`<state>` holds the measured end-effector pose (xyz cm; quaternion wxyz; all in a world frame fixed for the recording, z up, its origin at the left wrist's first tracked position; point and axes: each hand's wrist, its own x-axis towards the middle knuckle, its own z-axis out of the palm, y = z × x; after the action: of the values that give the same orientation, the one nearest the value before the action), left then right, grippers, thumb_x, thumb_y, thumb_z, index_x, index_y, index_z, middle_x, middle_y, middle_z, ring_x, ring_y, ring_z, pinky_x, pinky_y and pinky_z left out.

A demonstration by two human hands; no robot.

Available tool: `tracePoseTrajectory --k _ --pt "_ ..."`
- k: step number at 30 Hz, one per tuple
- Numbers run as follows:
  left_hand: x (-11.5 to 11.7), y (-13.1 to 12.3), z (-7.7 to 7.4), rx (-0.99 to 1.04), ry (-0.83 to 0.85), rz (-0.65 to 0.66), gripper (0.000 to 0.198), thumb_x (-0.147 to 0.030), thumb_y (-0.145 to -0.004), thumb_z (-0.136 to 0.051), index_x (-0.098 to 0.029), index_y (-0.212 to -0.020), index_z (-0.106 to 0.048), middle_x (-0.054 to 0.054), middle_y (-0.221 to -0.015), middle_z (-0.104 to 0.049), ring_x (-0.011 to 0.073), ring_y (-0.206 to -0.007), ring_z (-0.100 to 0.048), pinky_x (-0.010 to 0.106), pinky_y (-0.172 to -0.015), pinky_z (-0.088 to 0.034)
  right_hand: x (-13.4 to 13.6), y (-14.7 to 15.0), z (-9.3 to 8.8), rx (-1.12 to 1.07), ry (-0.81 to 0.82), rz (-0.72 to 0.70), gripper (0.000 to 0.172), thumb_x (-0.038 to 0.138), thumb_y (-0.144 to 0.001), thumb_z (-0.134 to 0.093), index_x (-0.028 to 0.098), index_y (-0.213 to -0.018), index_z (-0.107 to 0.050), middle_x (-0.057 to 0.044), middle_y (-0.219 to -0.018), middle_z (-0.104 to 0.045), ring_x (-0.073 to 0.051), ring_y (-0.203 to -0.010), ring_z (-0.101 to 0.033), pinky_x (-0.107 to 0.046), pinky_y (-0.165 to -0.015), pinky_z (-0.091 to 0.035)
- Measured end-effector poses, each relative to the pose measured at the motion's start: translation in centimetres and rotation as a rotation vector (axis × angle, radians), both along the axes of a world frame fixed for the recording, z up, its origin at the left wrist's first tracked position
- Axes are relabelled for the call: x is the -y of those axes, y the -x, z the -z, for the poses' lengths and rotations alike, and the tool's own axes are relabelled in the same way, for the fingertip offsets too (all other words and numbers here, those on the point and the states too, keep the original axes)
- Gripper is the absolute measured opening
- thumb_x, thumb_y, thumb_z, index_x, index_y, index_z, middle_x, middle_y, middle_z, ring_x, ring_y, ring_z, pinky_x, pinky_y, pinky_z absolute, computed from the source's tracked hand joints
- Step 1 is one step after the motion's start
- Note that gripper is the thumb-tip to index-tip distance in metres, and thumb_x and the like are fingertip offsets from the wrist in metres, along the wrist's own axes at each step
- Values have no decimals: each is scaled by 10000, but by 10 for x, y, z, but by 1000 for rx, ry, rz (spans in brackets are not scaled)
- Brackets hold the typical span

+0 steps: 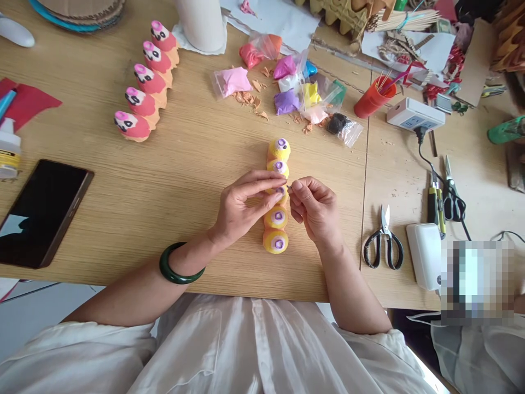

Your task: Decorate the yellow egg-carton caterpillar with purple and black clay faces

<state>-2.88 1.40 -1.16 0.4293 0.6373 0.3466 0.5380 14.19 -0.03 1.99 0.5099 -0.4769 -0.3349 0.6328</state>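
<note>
A row of yellow cones (277,219) with purple and white clay discs on their tips lies on the wooden table (172,180) in front of me. My left hand (241,205) curls over the middle cone, fingers and thumb pressed on it. My right hand (314,208) is closed in a pinch, its fingertips touching the same cone's tip. What it pinches is too small to make out. A green bangle (178,268) sits on my left wrist.
A row of pink cones (147,82) with black-and-white eyes lies at the back left. Bags of coloured clay (295,87) sit behind the yellow row. A phone (39,210) is at the left; scissors (384,241), a red cup (372,97) and a power strip (415,113) at the right.
</note>
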Motion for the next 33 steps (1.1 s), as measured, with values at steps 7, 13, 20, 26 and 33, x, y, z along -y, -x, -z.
tracePoseTrajectory --k 7,13,20,26,33 --pt "2 0 1 33 6 -10 169 -286 -965 -810 -256 -1129 -836 45 -1174 -804 163 -1044 -795 269 -890 -693 1 2 3 46 -6 -21 471 597 -755 -927 193 -738 -685 84 -554 -493 -41 -451 -400 -182 -372 -318" --pt "1 0 -2 0 -10 -45 95 -263 -990 -778 -258 -1057 -846 23 -1075 -830 155 -1005 -800 291 -934 -675 3 3 2 132 -62 -9 491 643 -866 -816 197 -716 -679 55 -607 -536 -43 -451 -397 -204 -382 -332" --pt "1 0 -3 13 11 -102 106 -310 -988 -782 -254 -1051 -847 26 -1067 -826 150 -992 -796 248 -861 -680 5 2 -2 208 -47 11 455 645 -880 -801 201 -810 -730 50 -618 -555 -55 -462 -416 -208 -388 -354" --pt "0 1 0 15 1 -81 124 -244 -985 -783 -272 -1085 -851 16 -1078 -827 138 -1024 -785 244 -924 -655 7 4 -3 185 -55 28 434 595 -805 -893 204 -807 -704 55 -618 -566 -54 -462 -413 -211 -387 -344" --pt "1 1 0 -14 68 -56 108 -297 -985 -784 -261 -1054 -859 24 -1070 -831 165 -1011 -791 294 -946 -655 6 5 -1 265 -130 64 337 527 -859 -859 214 -884 -736 33 -696 -625 -72 -527 -459 -230 -449 -390"
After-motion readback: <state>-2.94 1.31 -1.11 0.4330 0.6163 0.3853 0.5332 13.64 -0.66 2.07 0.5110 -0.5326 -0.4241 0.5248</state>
